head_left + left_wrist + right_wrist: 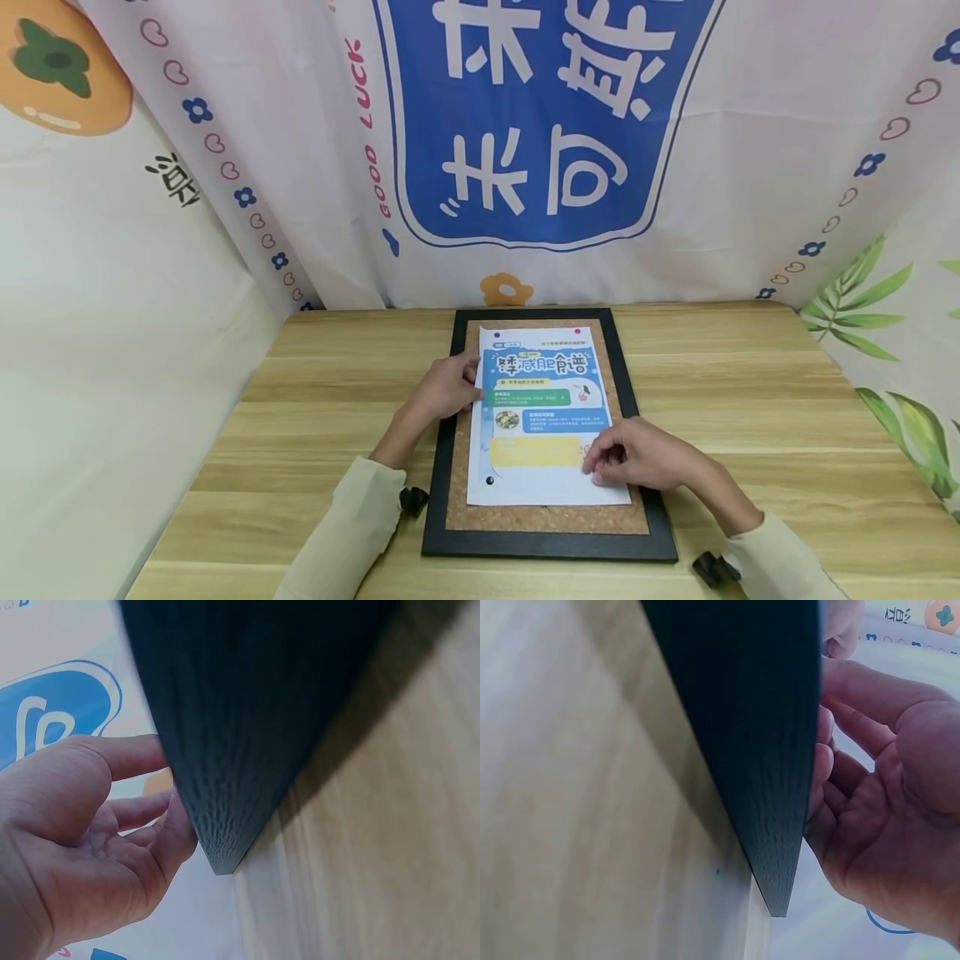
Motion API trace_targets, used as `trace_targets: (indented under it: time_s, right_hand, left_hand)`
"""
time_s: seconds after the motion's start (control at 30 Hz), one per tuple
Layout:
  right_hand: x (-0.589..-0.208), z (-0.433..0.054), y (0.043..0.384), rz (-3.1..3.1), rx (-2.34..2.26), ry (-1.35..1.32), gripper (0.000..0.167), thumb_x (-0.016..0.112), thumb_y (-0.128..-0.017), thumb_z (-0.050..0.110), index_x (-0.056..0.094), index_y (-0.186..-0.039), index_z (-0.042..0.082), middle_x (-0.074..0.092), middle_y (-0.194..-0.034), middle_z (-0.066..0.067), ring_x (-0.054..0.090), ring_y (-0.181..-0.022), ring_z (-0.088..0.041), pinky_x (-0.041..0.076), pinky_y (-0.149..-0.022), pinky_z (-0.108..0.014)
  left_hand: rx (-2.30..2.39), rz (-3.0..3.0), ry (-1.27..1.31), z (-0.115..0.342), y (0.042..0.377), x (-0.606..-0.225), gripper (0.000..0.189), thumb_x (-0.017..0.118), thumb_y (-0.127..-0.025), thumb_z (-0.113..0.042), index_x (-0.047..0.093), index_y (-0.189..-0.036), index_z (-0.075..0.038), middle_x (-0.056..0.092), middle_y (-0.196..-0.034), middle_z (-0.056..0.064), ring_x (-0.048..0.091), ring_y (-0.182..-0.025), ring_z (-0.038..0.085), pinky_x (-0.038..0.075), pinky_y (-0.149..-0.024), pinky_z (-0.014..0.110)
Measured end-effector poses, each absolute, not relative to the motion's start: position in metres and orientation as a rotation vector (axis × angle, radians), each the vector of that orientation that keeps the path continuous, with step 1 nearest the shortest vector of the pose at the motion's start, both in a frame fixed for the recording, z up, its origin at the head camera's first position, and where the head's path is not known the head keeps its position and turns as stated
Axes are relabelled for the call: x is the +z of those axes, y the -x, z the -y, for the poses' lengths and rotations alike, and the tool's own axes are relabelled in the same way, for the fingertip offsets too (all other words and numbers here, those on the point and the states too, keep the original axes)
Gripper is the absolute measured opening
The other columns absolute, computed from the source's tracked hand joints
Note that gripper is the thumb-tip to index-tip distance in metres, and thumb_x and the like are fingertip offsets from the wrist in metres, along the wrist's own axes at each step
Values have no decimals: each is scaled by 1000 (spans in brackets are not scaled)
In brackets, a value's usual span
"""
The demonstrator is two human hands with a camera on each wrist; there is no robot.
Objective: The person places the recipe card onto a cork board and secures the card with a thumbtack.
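Observation:
A white printed poster (547,492) with blue, green and yellow panels lies on a cork board (547,521) in a black frame (547,546). A purple push pin (497,335) and a pink push pin (577,331) sit at its top corners, a black push pin (490,481) at its lower left. My left hand (447,385) touches the poster's left edge, fingers loosely bent. Over its lower right part, my right hand (647,452) has bent fingers, thumb and fingertips close together at the paper; I cannot tell whether they pinch anything. The frame's side hides the fingertips in both wrist views.
The board lies on a light wooden table (322,392). Behind the table hangs a white printed curtain (315,150) with a blue panel. Both sleeves carry a small black device, the left one (413,501) close to the frame's left side.

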State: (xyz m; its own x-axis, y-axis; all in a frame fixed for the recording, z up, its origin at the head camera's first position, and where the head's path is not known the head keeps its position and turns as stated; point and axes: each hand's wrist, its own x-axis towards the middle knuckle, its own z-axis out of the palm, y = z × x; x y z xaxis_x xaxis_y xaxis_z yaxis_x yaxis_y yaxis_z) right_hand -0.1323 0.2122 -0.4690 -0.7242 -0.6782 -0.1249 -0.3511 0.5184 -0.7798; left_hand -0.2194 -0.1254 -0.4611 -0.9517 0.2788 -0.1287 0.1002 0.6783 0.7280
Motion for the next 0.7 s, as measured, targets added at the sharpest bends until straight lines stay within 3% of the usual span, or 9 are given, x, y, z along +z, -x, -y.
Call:
trace_targets:
  time_s: [0.7]
  right_hand:
    - [-465, -205, 132, -2358, -1077, 777, 4, 83, -94, 14, 84, -96, 17, 73, -85, 8, 58, -72, -3, 51, -64, -20]
  left_hand:
    - [1120, -2662, -297, 125, 218, -459, 59, 77, -96, 0, 57, -151, -1, 67, -104, 11, 68, -75, 17, 59, -61, 24]
